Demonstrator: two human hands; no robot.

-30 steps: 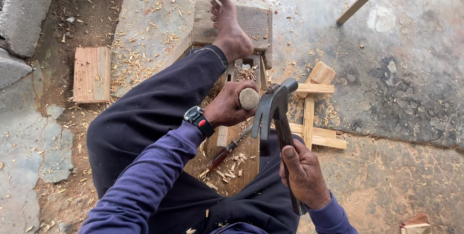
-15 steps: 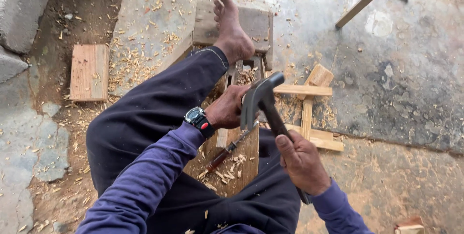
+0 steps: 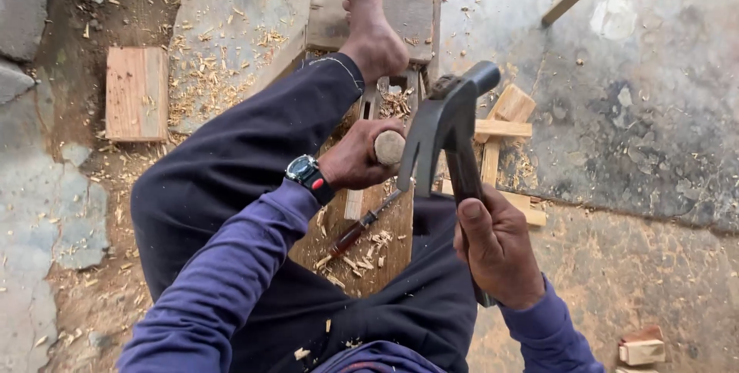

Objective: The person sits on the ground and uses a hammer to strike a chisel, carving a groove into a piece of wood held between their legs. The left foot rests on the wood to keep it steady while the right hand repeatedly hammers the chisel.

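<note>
Two hands are at work in the single head view, near the middle of the frame. Compared with half a second ago, the claw hammer [image 3: 446, 123] stands higher and farther right: its head, which was down close to the round wooden butt of the chisel [image 3: 389, 147], is now lifted clear of it, with the striking face pointing toward the upper right. That reads as the upswing between blows, so the chopping seems to be mid-course rather than finished. The right hand [image 3: 496, 246] is wrapped tight around the hammer's handle in the lower right centre. The left hand [image 3: 352, 161], a wristwatch [image 3: 306, 173] on its wrist, is closed around the chisel's handle just left of the hammer and has hardly shifted.

The chisel's blade is hidden behind that fist, so where it bites the wooden workpiece [image 3: 369, 242] cannot be seen. A second slim tool [image 3: 358, 230] lies on the board among shavings. A bare foot [image 3: 373, 23] rests on a block at the top. A wooden leg in the upper right is cut off by the edge.
</note>
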